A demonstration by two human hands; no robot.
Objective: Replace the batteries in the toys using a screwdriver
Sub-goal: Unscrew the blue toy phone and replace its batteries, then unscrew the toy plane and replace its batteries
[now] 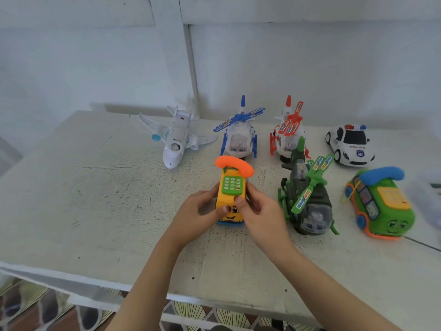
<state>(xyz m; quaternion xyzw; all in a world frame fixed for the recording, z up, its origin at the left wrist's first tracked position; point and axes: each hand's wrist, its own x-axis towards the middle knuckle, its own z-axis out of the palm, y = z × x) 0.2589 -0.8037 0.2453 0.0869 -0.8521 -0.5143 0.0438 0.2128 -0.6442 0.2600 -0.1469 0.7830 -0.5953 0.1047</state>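
Yellow phone toy [232,185]: near the middle of the table [95,199], face end toward me, orange handset [235,164] seated on the far end. It is upright, keypad up. Underside hidden, so I cannot tell where the battery cover is or whether it has a screw. I also cannot tell whether the wheels rest on the table or sit just above it.

My left hand [200,211] grips its left side, thumb on the front by the painted face. My right hand [260,209] grips the right side, thumb on the front edge below the keypad. Both hands are full with this one toy.

Progress, my reading: the very beginning. No toy is turned over and no cover is off. I see no screwdriver and no batteries, loose or packed. Next this toy needs flipping to find the cover, and a tool must come from somewhere out of view.

Waiting, all upright and closed:
- green helicopter [307,199], just right of my right hand
- green phone toy [381,204], farther right
- back row: white plane [175,139], blue helicopter [239,137], red helicopter [286,134], police car [349,145]

Seven toys in all, none visibly opened.
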